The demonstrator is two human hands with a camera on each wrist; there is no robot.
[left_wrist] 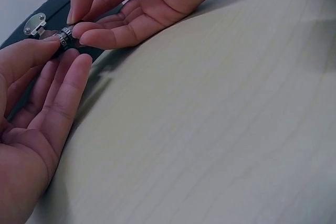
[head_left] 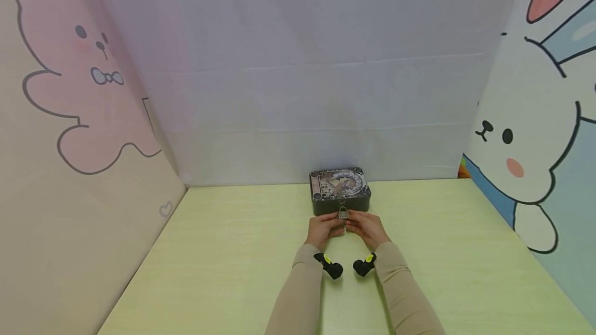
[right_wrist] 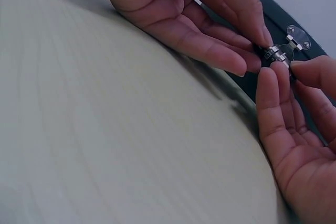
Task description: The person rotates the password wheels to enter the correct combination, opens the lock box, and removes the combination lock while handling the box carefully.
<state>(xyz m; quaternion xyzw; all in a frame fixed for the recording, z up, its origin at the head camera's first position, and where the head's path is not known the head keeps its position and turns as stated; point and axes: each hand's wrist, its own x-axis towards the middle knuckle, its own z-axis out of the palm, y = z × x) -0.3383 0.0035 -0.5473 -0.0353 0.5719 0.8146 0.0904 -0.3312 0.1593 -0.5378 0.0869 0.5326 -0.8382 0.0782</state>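
A dark tin box point(head_left: 337, 185) with a patterned picture on its lid stands at the back of the table, against the curtain. From the metal hasp point(right_wrist: 299, 38) on its front hangs a small combination padlock point(left_wrist: 65, 36) with number dials. My left hand point(head_left: 321, 230) pinches the padlock from the left, thumb and fingers at its side. On the opposite side my right hand point(head_left: 369, 226) pinches it too, thumb and fingertips at the dials. The fingers partly hide the lock body in both wrist views.
The pale wooden table point(head_left: 223, 262) stretches around the box and arms. A white curtain point(head_left: 298, 92) hangs right behind the box. Side walls carry a pink cartoon animal point(head_left: 88, 92) and a white rabbit point(head_left: 521, 154). Black wrist cameras point(head_left: 331, 269) sit below both hands.
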